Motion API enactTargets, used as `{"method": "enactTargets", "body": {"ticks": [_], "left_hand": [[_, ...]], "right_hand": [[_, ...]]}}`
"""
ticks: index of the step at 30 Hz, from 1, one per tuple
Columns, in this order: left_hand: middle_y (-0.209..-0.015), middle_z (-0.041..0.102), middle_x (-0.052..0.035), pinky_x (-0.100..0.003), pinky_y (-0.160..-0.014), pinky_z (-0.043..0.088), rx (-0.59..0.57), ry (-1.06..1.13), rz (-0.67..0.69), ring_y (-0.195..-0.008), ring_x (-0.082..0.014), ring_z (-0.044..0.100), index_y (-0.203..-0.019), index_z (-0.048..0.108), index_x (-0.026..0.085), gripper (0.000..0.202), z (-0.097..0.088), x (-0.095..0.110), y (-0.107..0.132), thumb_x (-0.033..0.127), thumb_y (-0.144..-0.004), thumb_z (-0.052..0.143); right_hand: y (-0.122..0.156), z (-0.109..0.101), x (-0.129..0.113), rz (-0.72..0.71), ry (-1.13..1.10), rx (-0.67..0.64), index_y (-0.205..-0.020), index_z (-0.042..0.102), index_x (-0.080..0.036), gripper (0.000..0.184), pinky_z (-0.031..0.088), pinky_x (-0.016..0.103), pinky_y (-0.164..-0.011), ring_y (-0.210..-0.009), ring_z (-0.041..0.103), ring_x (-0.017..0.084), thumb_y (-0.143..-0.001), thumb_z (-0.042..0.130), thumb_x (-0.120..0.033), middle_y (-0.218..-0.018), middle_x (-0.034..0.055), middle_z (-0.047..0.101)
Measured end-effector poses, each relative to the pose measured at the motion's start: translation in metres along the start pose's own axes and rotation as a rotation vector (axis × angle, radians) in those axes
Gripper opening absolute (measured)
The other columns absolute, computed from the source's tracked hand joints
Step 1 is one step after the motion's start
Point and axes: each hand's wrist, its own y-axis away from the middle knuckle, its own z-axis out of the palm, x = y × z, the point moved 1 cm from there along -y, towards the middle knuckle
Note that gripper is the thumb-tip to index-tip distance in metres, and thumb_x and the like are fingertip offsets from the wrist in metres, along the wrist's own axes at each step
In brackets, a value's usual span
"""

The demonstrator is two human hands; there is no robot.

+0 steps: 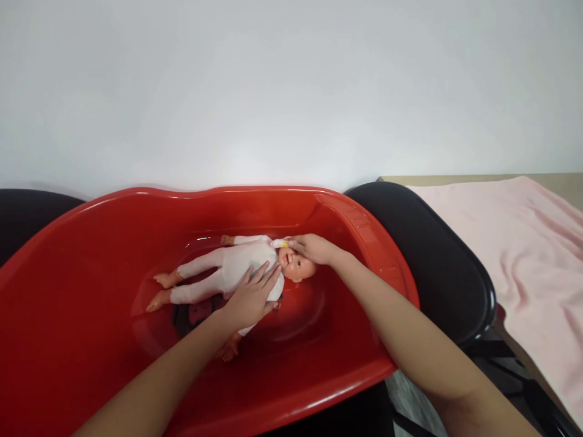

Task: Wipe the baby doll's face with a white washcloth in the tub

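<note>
A baby doll (218,270) in a white bodysuit lies on its back in a red plastic baby tub (91,255), head to the right. My left hand (250,297) rests flat on the doll's chest with fingers stretched out. My right hand (312,247) sits at the doll's head (298,267), fingers pinched on a small white and yellow object (280,243) held near the doll's cheek. I cannot make out what that object is.
The tub stands on black chairs (437,261). A pale pink towel (514,243) is spread on a surface at the right. A plain white wall fills the background behind the tub.
</note>
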Motion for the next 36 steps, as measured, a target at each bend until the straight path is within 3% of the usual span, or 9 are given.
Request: {"method": "enactTargets", "body": {"ticks": [3,6,13,18,23,26,29,32,36], "left_hand": [[-0.174,0.024,-0.011,-0.055,-0.129,0.009,-0.012,0.019,-0.004,-0.164,-0.0265,0.006,-0.168,0.008,0.017,0.084,-0.003,-0.001,-0.001,0.031,-0.095,0.047],[-0.174,0.023,-0.0112,-0.054,-0.129,0.011,-0.021,0.039,-0.006,-0.163,-0.0262,0.007,-0.168,0.007,0.017,0.085,-0.007,-0.001,-0.001,0.031,-0.094,0.047],[-0.174,0.026,-0.0074,-0.054,-0.128,0.017,0.045,0.055,0.008,-0.163,-0.0254,0.011,-0.167,0.013,0.02,0.084,-0.002,-0.001,0.001,0.028,-0.091,0.049],[-0.171,0.034,-0.0057,-0.055,-0.129,0.016,0.183,0.044,0.02,-0.162,-0.0258,0.017,-0.166,0.022,0.023,0.08,0.008,0.003,0.006,0.024,-0.09,0.049],[-0.173,0.029,-0.0059,-0.056,-0.128,0.02,0.175,0.046,0.027,-0.162,-0.0262,0.016,-0.167,0.018,0.024,0.088,0.004,0.002,0.006,0.021,-0.086,0.051],[-0.173,0.027,-0.0055,-0.055,-0.128,0.021,0.12,0.062,0.028,-0.162,-0.0262,0.017,-0.167,0.017,0.024,0.088,-0.005,0.001,0.005,0.02,-0.086,0.051],[-0.174,0.026,-0.0057,-0.054,-0.128,0.02,0.083,0.072,0.013,-0.162,-0.0258,0.015,-0.167,0.018,0.022,0.087,-0.011,0.002,0.004,0.019,-0.086,0.05],[-0.174,0.024,-0.0049,-0.055,-0.128,0.02,0.072,0.082,0.011,-0.163,-0.0255,0.014,-0.167,0.018,0.022,0.085,-0.012,0.001,0.003,0.02,-0.087,0.049],[-0.174,0.023,-0.0058,-0.055,-0.128,0.021,0.079,0.097,0.02,-0.162,-0.0253,0.016,-0.167,0.015,0.023,0.088,-0.01,-0.002,0.0,0.021,-0.086,0.048]], "right_hand": [[-0.002,-0.006,0.016,0.268,0.097,-0.011,-0.099,0.074,-0.014,0.045,0.049,0.029,-0.069,-0.073,0.07,0.021,-0.106,0.04,-0.044,-0.095,0.0135,0.078],[-0.003,-0.009,0.023,0.417,0.092,-0.06,-0.105,0.072,-0.012,0.054,0.045,0.032,-0.057,-0.052,0.062,0.02,-0.107,0.033,-0.05,-0.084,0.015,0.076],[0.013,-0.015,0.004,0.325,0.249,0.144,-0.105,0.074,-0.014,0.05,0.048,0.029,-0.075,-0.093,0.073,0.025,-0.108,0.031,-0.04,-0.108,0.0173,0.078],[0.05,-0.011,-0.006,0.357,0.279,0.089,-0.101,0.077,-0.015,0.044,0.051,0.03,-0.072,-0.071,0.072,0.023,-0.106,0.039,-0.037,-0.075,0.0122,0.077],[0.076,0.012,0.004,0.32,-0.114,0.013,-0.062,0.067,-0.015,0.084,0.057,0.028,-0.08,-0.057,0.069,0.017,-0.107,0.011,-0.059,-0.067,0.0148,0.075],[0.076,0.019,0.009,0.34,-0.254,0.067,-0.067,0.064,-0.016,0.086,0.058,0.028,-0.073,-0.057,0.07,0.017,-0.102,0.007,-0.07,-0.071,0.0144,0.077],[0.069,0.018,0.008,0.395,-0.119,0.149,-0.076,0.066,-0.016,0.086,0.057,0.026,-0.07,-0.061,0.072,0.017,-0.102,0.004,-0.07,-0.07,0.0127,0.077],[0.062,0.014,0.003,0.453,0.119,0.18,-0.087,0.07,-0.016,0.073,0.055,0.025,-0.07,-0.065,0.073,0.018,-0.106,0.018,-0.062,-0.068,0.0117,0.076],[0.059,0.013,-0.003,0.466,0.217,0.111,-0.095,0.072,-0.014,0.046,0.053,0.025,-0.069,-0.067,0.073,0.02,-0.105,0.044,-0.049,-0.066,0.0106,0.074]]}}
